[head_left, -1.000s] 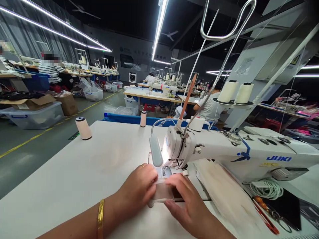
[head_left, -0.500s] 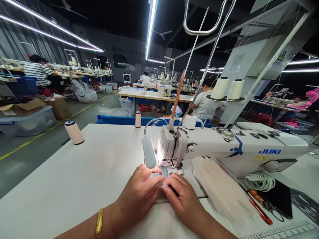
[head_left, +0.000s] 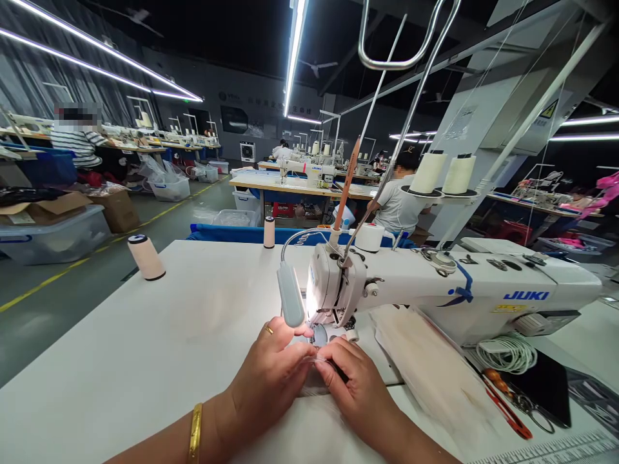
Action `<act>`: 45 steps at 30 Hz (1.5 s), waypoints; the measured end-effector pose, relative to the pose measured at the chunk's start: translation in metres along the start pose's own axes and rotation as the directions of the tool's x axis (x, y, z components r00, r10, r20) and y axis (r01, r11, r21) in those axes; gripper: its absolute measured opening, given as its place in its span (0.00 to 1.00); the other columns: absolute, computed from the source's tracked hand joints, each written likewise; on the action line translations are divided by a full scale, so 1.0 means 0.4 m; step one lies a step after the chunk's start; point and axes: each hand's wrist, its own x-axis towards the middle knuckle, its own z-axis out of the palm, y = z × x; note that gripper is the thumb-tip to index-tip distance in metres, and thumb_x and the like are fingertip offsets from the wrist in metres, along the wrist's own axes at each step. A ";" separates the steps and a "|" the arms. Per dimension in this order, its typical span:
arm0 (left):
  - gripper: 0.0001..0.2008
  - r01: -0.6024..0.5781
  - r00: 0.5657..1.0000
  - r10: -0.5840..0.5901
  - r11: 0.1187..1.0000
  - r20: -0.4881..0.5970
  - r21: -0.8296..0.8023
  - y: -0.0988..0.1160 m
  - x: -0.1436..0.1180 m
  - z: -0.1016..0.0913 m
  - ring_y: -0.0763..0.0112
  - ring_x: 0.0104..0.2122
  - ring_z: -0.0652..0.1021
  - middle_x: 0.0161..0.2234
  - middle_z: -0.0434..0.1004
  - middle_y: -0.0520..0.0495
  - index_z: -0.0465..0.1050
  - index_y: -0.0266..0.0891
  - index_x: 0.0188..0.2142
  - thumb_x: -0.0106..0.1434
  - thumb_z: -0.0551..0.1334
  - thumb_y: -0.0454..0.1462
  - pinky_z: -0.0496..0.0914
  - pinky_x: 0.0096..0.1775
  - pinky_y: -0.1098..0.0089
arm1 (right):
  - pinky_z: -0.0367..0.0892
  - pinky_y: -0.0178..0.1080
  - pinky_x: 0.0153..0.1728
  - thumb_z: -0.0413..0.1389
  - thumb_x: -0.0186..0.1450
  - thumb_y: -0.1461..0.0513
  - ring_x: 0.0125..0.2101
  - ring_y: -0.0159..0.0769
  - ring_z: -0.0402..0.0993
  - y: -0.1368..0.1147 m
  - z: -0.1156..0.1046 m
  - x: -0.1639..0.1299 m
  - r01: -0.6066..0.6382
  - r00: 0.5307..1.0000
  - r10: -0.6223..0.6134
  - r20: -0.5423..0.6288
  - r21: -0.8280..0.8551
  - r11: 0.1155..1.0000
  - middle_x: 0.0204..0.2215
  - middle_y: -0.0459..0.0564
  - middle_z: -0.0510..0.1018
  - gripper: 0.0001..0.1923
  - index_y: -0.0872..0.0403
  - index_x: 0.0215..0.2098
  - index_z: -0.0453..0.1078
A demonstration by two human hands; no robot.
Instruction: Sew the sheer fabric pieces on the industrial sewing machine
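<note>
Large sewing hall, dark ceiling with long strip lights, rows of machines running back; other people sit at benches on the far left and beyond the near machine. In the foreground, a wide white table carries a white Juki sewing machine, its work lamp lit beside the needle end. Both of the person's hands meet just in front of the needle area. The left hand (ring on a finger, gold bangle on the wrist) and the right hand each pinch an end of a small pale strip of material, fingertips almost touching one another across it. The strip lies directly between the hands, its long axis running left to right, roughly parallel to the table's front edge, with the presser foot just beyond it, away from the person. Both hands are about equally near; the right sits a little closer to the needle side. The strip looks thin, light, perhaps translucent; its exact stuff is too small to tell. To the right lie a pale fabric stack, a coil of white cord and red-handled scissors. A thread cone stands well apart at the far left.
</note>
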 end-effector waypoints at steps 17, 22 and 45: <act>0.12 0.037 0.999 -0.035 0.996 0.030 -0.082 0.012 0.025 -0.020 0.63 0.38 0.75 0.42 0.80 0.46 0.75 0.43 0.37 0.73 0.54 0.32 0.68 0.44 0.61 | 0.72 0.40 0.42 0.54 0.74 0.64 0.41 0.40 0.76 -0.003 -0.007 -0.008 -0.016 1.000 0.017 -0.014 0.053 0.998 0.43 0.48 0.80 0.10 0.46 0.50 0.72; 0.11 0.132 0.989 -0.121 0.981 0.080 -0.141 0.020 0.025 -0.020 0.62 0.39 0.76 0.40 0.80 0.48 0.74 0.44 0.37 0.73 0.55 0.34 0.69 0.45 0.60 | 0.72 0.41 0.43 0.54 0.75 0.64 0.41 0.41 0.76 -0.010 -0.011 0.001 -0.052 0.999 0.053 -0.003 0.093 0.994 0.38 0.47 0.80 0.06 0.48 0.42 0.71; 0.09 0.044 0.963 -0.073 0.992 0.260 0.119 0.010 0.020 0.009 0.63 0.36 0.71 0.35 0.77 0.49 0.70 0.40 0.31 0.61 0.61 0.25 0.63 0.40 0.63 | 0.54 0.34 0.28 0.58 0.66 0.66 0.30 0.34 0.69 -0.024 -0.032 0.137 -0.508 0.716 0.575 0.395 -0.270 0.818 0.28 0.42 0.74 0.12 0.50 0.28 0.61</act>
